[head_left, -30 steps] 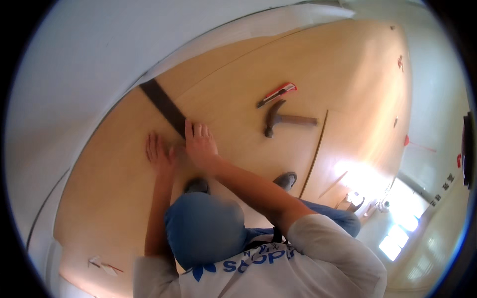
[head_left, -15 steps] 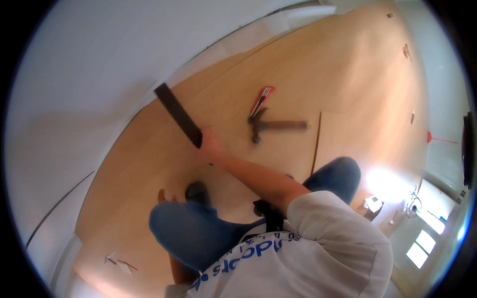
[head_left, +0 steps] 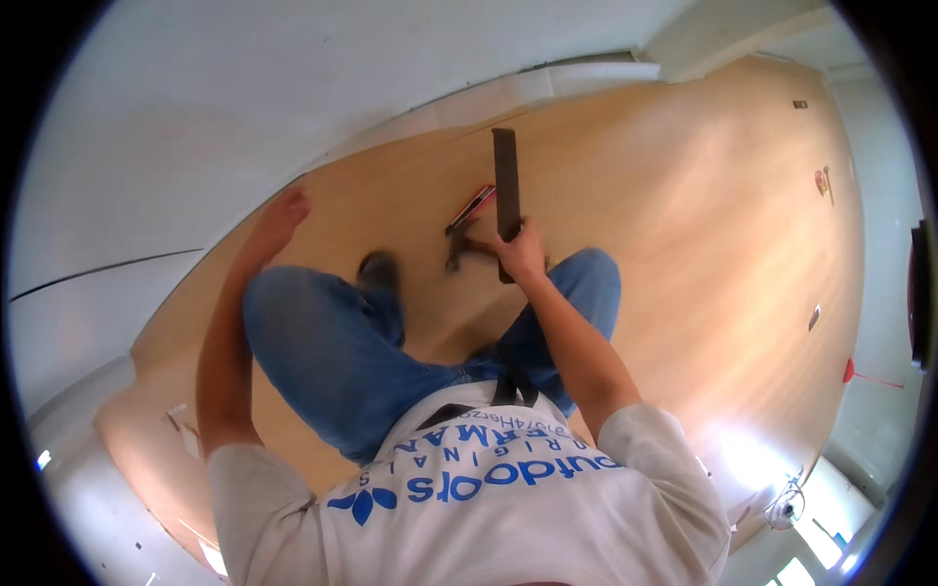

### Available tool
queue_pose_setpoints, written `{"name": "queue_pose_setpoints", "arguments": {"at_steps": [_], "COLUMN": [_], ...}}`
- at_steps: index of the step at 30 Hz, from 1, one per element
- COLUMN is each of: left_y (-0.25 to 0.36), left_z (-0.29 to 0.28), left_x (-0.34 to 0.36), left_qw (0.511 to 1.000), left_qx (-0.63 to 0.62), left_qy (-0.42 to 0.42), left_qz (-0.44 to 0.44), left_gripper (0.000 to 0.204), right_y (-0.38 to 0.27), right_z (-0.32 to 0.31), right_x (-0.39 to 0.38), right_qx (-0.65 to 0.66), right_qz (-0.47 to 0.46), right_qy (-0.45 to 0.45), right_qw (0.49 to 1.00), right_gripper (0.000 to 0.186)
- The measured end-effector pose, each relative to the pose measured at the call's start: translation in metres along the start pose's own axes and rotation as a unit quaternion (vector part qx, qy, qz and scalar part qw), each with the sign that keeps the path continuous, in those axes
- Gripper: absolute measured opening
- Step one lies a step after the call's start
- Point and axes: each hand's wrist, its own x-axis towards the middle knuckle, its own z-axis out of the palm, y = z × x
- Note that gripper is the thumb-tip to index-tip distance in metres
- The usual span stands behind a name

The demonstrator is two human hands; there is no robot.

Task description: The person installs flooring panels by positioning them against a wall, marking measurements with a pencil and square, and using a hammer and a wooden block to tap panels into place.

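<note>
My right hand [head_left: 523, 252] is closed around the near part of a long, dark flat bar [head_left: 507, 181], which points away from me and shows a small lip at its far end. Below it on the floor lies a red and silver utility knife [head_left: 471, 209]. Close by is a claw hammer [head_left: 473, 246], its handle partly covered by my right hand and the bar. My left hand [head_left: 283, 217] is stretched out beside the foot of the wall at the left, fingers extended, with nothing visible in it.
Wood-look flooring [head_left: 674, 215] spreads around my crouching legs. A white wall [head_left: 244, 107] runs along the left and far side. Several small items lie near the right wall, one of them a red object [head_left: 849, 370]. A fan [head_left: 785, 508] stands at the lower right.
My right hand has carried the bar rightward from beside the wall to above the knife and hammer. My left hand has come out from behind my knee toward the wall. The view has shifted.
</note>
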Motion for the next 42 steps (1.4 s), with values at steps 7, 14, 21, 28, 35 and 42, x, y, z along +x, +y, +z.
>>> {"name": "queue_pose_setpoints", "arguments": {"at_steps": [7, 14, 21, 28, 35, 42], "left_y": [0.047, -0.098, -0.019, 0.024, 0.045, 0.048], "left_z": [0.113, 0.196, 0.292, 0.259, 0.276, 0.296], "left_x": [0.143, 0.275, 0.337, 0.333, 0.339, 0.335], "left_qw": [0.981, 0.933, 0.745, 0.918, 0.959, 0.919], "left_qx": [0.105, -0.3, -0.663, -0.393, 0.261, 0.368], "left_qy": [-0.166, -0.091, 0.048, 0.014, 0.081, 0.118], "left_qz": [0.013, -0.175, -0.057, -0.048, 0.074, 0.073], "left_gripper": [0.063, 0.034, 0.024, 0.042, 0.071, 0.113], "right_y": [0.078, 0.094, 0.098, 0.049, 0.021, 0.024], "right_z": [-0.042, -0.03, -0.027, 0.031, 0.049, 0.047], "right_x": [0.018, 0.037, 0.103, 0.193, 0.21, 0.214], "right_qx": [-0.055, -0.121, -0.15, -0.097, -0.166, -0.21], "right_qz": [-0.004, 0.009, -0.058, -0.102, -0.048, -0.062], "right_qy": [0.015, -0.033, -0.103, -0.1, -0.117, -0.129], "right_qw": [0.998, 0.992, 0.982, 0.985, 0.978, 0.967], "right_gripper": [0.07, 0.071, 0.064, 0.064, 0.07, 0.074]}}
